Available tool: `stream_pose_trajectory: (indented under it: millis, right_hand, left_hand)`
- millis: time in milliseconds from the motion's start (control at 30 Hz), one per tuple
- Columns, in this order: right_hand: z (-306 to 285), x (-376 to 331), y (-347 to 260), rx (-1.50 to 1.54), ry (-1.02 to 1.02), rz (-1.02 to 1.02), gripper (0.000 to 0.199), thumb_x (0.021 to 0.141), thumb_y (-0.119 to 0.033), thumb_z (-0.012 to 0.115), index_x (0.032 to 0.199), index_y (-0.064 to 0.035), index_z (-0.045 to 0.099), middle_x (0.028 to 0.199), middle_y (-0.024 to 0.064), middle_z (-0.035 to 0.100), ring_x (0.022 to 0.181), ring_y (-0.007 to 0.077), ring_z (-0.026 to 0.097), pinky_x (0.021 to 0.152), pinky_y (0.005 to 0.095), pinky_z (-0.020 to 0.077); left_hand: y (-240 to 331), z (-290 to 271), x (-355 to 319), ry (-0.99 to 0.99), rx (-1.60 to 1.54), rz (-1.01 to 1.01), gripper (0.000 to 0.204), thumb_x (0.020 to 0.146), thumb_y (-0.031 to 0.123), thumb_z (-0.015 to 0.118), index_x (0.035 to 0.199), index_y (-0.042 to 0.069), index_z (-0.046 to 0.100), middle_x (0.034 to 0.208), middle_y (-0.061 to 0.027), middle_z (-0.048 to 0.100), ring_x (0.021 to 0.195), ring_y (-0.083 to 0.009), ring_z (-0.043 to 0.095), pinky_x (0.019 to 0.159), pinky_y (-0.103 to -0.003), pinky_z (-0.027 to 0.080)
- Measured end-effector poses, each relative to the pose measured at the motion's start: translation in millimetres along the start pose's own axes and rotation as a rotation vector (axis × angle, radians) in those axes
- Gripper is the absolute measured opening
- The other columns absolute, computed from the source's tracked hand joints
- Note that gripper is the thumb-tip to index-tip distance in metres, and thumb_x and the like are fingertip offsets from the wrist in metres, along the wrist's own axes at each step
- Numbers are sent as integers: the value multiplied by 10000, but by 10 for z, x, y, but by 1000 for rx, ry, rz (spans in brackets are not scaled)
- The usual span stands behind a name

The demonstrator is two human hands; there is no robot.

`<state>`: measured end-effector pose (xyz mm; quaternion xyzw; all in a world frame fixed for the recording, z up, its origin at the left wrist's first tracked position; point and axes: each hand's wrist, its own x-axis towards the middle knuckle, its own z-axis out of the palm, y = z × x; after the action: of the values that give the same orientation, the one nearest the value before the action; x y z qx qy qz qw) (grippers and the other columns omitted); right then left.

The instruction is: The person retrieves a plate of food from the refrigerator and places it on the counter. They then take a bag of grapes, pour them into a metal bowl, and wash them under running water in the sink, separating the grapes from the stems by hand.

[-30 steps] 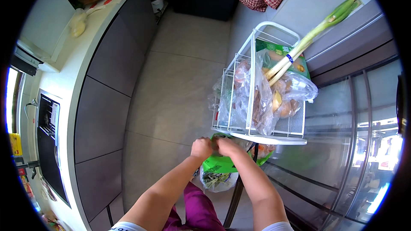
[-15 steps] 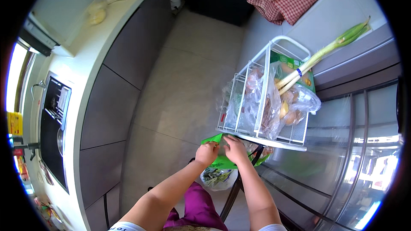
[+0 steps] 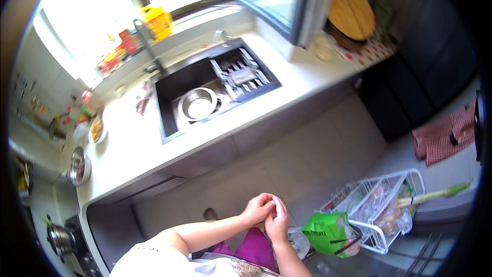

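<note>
My left hand [image 3: 257, 211] and my right hand [image 3: 277, 221] are brought together in front of me, over the floor. The fingers of both are curled and pressed against each other. Whatever lies between them, if anything, is hidden. Closest to my right hand is a green bag [image 3: 326, 233] with dark handles, hanging at the end of the white wire rack [image 3: 377, 236]. Beside it, lower down, a pale plastic bag [image 3: 299, 241] shows partly. Clear bags of produce [image 3: 393, 219] fill the rack, and a long green onion [image 3: 433, 195] sticks out of it.
Ahead runs a white counter [image 3: 287, 95] with a dark sink [image 3: 169, 92] holding a steel bowl [image 3: 198, 104] and a drying rack [image 3: 240, 76]. At left stand a bowl of food [image 3: 97, 130] and a pot [image 3: 61, 238]. A small round brownish thing [image 3: 209, 214] shows near my left forearm.
My view has swung left toward the sink. Both hands have left the green bag and come together to its left. The bag now hangs free of them.
</note>
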<state>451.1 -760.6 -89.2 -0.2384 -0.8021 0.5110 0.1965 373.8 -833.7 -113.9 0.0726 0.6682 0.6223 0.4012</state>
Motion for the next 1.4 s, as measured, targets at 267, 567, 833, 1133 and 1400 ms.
stream_pose_trajectory:
  millis: [267,567,833,1133,1400]
  right_hand:
    - [2238,-137,-1518,79,-546,-342,357,806,15,588,1161,-20,581,1147,153,591,953,212,634,803,296,527]
    - [4336,-633,-2620,133,-1075,-314,588,808,-66,640,1350,-54,413,1308,180,457,940,209,619,745,288,535]
    - [5377,-284,-2605,-2,-1268,-261,525,808,-97,650,1300,-51,470,1262,175,480,895,203,630,713,298,538]
    - [6093,142,-2730,-176,-1486,-230,427,838,-180,648,1239,-71,552,1149,132,612,831,176,641,759,301,517]
    - [5727,63,-2659,-14,-1186,413,695,882,-357,607,1408,-19,302,1192,145,552,938,185,584,761,315,499]
  left_hand:
    - [221,-2671,-1261,382,-316,209,223,906,83,534,1104,-19,540,982,-80,617,872,-134,605,747,-267,508]
    - [-93,-5394,-2459,1072,-1018,246,232,929,236,530,1087,69,504,904,-72,597,689,-188,616,558,-301,522]
    - [-769,-7847,-3021,1308,-1514,415,599,914,403,540,1237,-58,334,1188,-230,445,958,-347,574,862,-470,490]
    - [-1117,-7519,-2959,1339,-1478,395,290,809,68,442,1049,-90,484,970,-222,616,893,-322,641,707,-365,577]
    - [-696,-5738,-2788,1105,-1339,103,180,798,79,473,916,-29,556,806,-166,655,691,-280,670,555,-342,570]
